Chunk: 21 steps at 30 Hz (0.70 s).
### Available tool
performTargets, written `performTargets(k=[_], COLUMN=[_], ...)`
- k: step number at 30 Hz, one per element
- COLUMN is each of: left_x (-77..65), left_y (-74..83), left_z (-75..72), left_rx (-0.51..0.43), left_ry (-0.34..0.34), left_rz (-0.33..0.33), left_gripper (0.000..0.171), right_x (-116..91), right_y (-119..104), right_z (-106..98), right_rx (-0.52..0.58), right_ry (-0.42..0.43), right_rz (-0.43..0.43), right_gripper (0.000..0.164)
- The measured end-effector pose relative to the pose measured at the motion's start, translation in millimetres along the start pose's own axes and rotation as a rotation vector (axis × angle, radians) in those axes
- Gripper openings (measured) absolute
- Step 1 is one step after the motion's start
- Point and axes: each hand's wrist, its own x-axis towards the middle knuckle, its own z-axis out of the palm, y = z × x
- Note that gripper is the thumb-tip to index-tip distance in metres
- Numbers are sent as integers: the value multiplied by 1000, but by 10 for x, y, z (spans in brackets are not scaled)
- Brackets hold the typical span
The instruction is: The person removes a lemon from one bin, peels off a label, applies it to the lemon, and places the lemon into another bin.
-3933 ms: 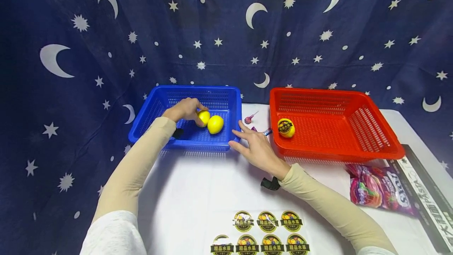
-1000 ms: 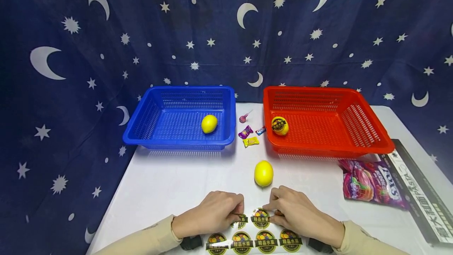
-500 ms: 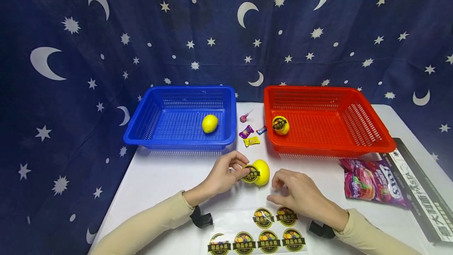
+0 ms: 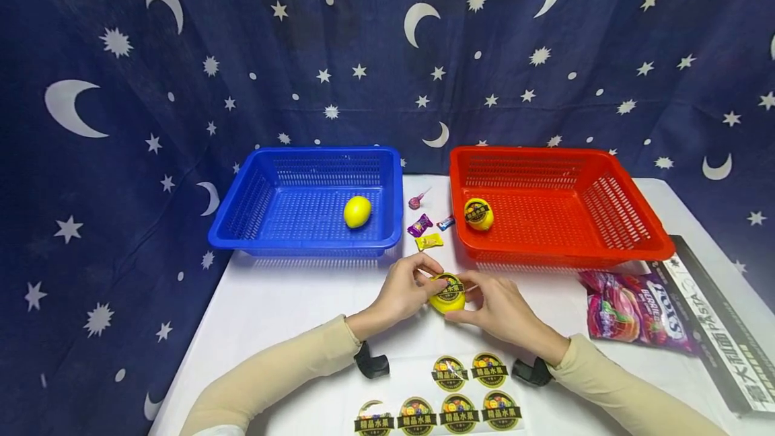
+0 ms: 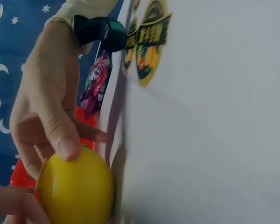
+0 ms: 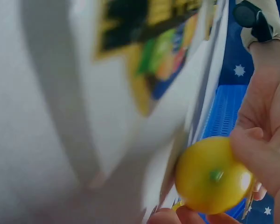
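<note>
A yellow lemon (image 4: 445, 307) sits on the white table in front of the person, between both hands. Over its upper face lies a round black-and-gold fruit sticker (image 4: 451, 289), its left edge pinched by the left hand (image 4: 407, 291). From the other side the right hand (image 4: 501, 308) grips the lemon, thumb at the near side and fingers behind. In the left wrist view the right thumb rests on the lemon (image 5: 79, 191), and the sticker shows only as a thin edge. The right wrist view shows the lemon's green tip (image 6: 216, 175) between the fingers.
A sticker sheet (image 4: 418, 369) lies at the near edge. Behind are a blue basket (image 4: 303, 243) with one lemon (image 4: 357, 212) and a red basket (image 4: 563, 251) with a stickered lemon (image 4: 481, 221). Wrapped candies (image 4: 429, 241) lie between them; a candy bag (image 4: 638, 315) is at right.
A lemon came out of the blue basket onto the table. The left hand took a sticker off the sheet and brought it onto this lemon. The right hand moved from the sheet to grip the lemon.
</note>
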Motion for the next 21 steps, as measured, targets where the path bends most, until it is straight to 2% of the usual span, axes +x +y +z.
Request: performTargets(k=[5, 12, 17, 21], left_x=[-56, -82, -97, -116], left_y=[-3, -9, -13, -28], left_z=[28, 53, 59, 51], left_rx=[18, 79, 131, 207], left_ry=[27, 54, 74, 83], left_rz=[-17, 23, 51, 74], left_gripper=[12, 13, 10, 4], right_x=[9, 9, 26, 30], right_y=[-17, -27, -43, -58], right_z=[36, 62, 67, -1], right_rx=[-32, -93, -128, -102], right_ry=[25, 42, 36, -25], right_rz=[17, -50, -77, -46], right_gripper=[56, 77, 70, 67])
